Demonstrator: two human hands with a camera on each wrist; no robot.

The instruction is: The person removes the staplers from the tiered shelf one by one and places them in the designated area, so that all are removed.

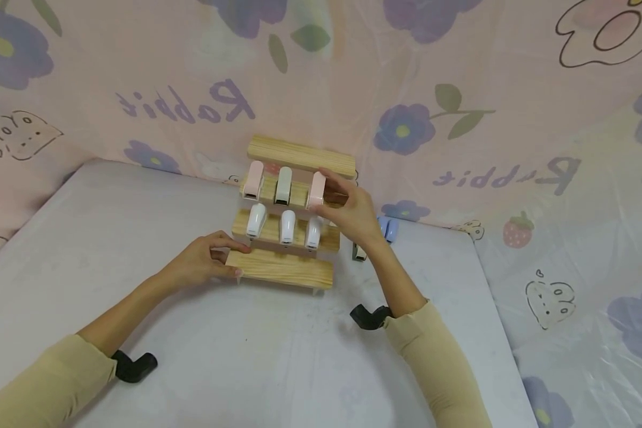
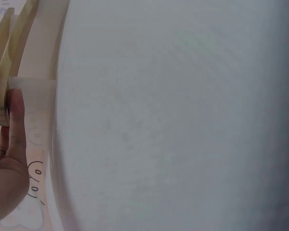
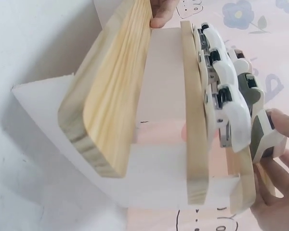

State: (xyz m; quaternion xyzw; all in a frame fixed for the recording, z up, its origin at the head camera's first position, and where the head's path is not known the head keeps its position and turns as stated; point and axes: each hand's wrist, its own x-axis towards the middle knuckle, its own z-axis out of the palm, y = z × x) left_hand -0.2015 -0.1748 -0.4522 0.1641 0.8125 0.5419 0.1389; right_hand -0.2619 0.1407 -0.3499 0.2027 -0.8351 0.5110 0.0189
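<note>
The left hand pinches the lowest step's left end on the wooden stand; the right hand pinches the rightmost pink stapler, near a green stapler, on the third step up.

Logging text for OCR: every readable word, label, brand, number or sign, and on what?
"Rabbit": mirror-reversed, patterned backdrop, left.
"Rabbit": mirror-reversed, same backdrop, right.
Staplers: nothing legible; any marks too small.
Wrist views: no whole word readable.
</note>
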